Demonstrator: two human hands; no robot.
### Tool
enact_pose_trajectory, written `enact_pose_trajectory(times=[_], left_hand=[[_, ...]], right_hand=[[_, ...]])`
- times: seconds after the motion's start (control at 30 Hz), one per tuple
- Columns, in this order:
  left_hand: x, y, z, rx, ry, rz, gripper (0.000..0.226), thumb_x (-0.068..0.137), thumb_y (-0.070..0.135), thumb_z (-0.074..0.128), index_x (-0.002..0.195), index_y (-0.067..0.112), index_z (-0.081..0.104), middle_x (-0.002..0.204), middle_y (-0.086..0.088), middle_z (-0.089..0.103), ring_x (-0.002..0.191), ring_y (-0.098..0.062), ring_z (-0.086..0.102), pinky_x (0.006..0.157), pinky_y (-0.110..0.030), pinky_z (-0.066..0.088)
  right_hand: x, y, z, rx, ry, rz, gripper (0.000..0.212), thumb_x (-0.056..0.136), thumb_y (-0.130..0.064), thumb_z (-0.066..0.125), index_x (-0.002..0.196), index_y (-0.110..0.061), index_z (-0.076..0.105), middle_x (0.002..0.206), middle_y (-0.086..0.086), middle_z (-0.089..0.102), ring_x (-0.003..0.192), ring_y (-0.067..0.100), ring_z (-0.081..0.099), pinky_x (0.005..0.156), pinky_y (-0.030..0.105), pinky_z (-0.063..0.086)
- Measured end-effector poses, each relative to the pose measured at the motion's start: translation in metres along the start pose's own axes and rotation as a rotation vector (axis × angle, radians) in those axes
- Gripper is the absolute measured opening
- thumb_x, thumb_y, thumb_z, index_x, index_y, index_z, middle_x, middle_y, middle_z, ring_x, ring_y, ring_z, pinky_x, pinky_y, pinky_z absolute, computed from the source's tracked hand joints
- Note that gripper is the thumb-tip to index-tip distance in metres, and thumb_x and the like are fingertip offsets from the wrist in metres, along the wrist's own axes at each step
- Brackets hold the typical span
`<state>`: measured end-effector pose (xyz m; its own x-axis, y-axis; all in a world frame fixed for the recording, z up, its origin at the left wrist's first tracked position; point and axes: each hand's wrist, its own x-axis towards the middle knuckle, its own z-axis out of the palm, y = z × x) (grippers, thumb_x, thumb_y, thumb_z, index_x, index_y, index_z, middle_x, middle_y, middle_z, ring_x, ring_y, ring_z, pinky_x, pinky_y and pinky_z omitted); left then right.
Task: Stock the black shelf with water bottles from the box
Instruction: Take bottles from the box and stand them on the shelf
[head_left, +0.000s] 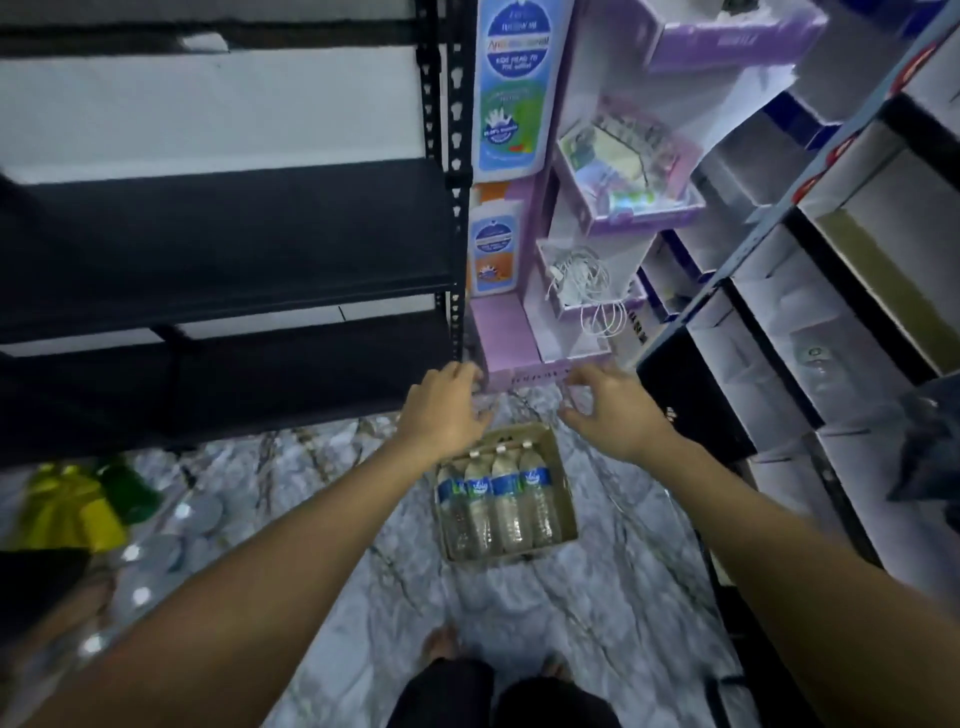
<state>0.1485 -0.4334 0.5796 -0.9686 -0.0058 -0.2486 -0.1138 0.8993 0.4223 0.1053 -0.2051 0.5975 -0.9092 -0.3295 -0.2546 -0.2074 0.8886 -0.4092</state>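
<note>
A: Nearest to the camera I see the person's own feet and dark trousers on the marble-pattern floor (597, 597). What comes after that?

B: The two bare forearms, both reaching forward. The left hand (441, 410) has its grip spread, fingers curled a little, and it holds nothing. The right hand (608, 408) is the same: spread grip, nothing in it. Both hover above the far end of the cardboard box (563, 499), apart from it.

A: And the water bottles (498, 499)?

B: Four of them lie side by side in the box, caps pointing away from the person, blue labels up. The box stands on the floor, just in front of the feet and between the two arms.

A: So which step is this?

B: I judge it is the reach for the bottles. No bottle is in a hand, and the boards of the black shelf (223, 249) that I can see, on the left and farther away, carry no bottle.

A: What does the next move need?

B: The hands must go down into the box and close around a bottle, perhaps one each. Then the bottle goes left to a shelf board. Beyond the hands stands a purple display stand (519, 332), so the lift should avoid it.
</note>
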Motion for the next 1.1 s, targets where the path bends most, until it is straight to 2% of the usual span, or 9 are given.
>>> enact_pose_trajectory(times=[0.2,0.27,0.37,0.5,0.63,0.77,0.9,1.1], left_hand=[[0.008,-0.036,0.081,-0.010,-0.103,-0.190,0.051,0.096,0.040,0.064,0.139,0.016,0.051,0.139,-0.008,0.058,0.127,-0.031,0.055,0.093,-0.039,0.048],[0.010,-0.043,0.107,-0.025,-0.123,-0.267,0.053,0.096,0.040,0.065,0.140,0.016,0.050,0.138,-0.009,0.059,0.126,-0.032,0.056,0.095,-0.040,0.048],[0.015,-0.050,0.150,-0.056,-0.131,-0.371,0.053,0.095,0.042,0.066,0.139,0.016,0.051,0.140,-0.009,0.058,0.127,-0.032,0.055,0.100,-0.043,0.049],[0.033,-0.053,0.217,-0.077,-0.182,-0.476,0.052,0.095,0.038,0.065,0.139,0.014,0.050,0.139,-0.011,0.057,0.126,-0.033,0.054,0.101,-0.045,0.048],[0.060,-0.064,0.295,-0.080,-0.234,-0.504,0.057,0.092,0.036,0.064,0.141,0.015,0.045,0.130,-0.014,0.061,0.117,-0.035,0.060,0.095,-0.046,0.052],[0.083,-0.091,0.383,-0.087,-0.229,-0.517,0.060,0.093,0.037,0.068,0.143,0.015,0.045,0.141,-0.013,0.054,0.127,-0.035,0.057,0.101,-0.045,0.049],[0.103,-0.131,0.478,-0.090,-0.229,-0.524,0.068,0.093,0.040,0.068,0.150,0.018,0.035,0.158,-0.009,0.039,0.139,-0.034,0.046,0.110,-0.047,0.045],[0.134,-0.196,0.594,-0.053,-0.122,-0.606,0.080,0.093,0.049,0.066,0.155,0.017,0.026,0.162,-0.012,0.033,0.145,-0.035,0.040,0.114,-0.051,0.043]], right_hand=[[0.040,0.040,0.063,0.054,-0.179,0.023,0.045,0.092,-0.023,0.071,0.132,-0.006,0.058,0.130,0.020,0.060,0.119,0.038,0.059,0.096,0.038,0.050],[0.054,0.057,0.086,0.075,-0.214,0.028,0.041,0.088,-0.020,0.071,0.126,-0.006,0.062,0.125,0.021,0.062,0.114,0.038,0.062,0.090,0.035,0.049],[0.072,0.087,0.123,0.088,-0.285,0.016,0.047,0.088,-0.023,0.070,0.132,-0.012,0.059,0.129,0.019,0.061,0.114,0.038,0.062,0.092,0.038,0.053],[0.094,0.134,0.181,0.089,-0.331,0.041,0.044,0.091,-0.026,0.068,0.131,-0.012,0.057,0.124,0.020,0.063,0.110,0.040,0.062,0.083,0.040,0.052],[0.111,0.181,0.254,0.127,-0.385,0.076,0.053,0.089,-0.028,0.070,0.137,-0.012,0.054,0.127,0.021,0.062,0.117,0.041,0.059,0.092,0.044,0.054],[0.119,0.227,0.349,0.176,-0.438,0.129,0.057,0.089,-0.033,0.071,0.140,-0.014,0.054,0.131,0.017,0.063,0.116,0.037,0.062,0.095,0.041,0.054],[0.128,0.269,0.450,0.199,-0.430,0.170,0.059,0.084,-0.036,0.075,0.137,-0.016,0.056,0.132,0.013,0.065,0.117,0.034,0.063,0.102,0.044,0.050],[0.167,0.303,0.566,0.241,-0.387,0.195,0.060,0.091,-0.029,0.072,0.144,-0.020,0.047,0.139,0.009,0.059,0.115,0.030,0.063,0.098,0.047,0.055]])
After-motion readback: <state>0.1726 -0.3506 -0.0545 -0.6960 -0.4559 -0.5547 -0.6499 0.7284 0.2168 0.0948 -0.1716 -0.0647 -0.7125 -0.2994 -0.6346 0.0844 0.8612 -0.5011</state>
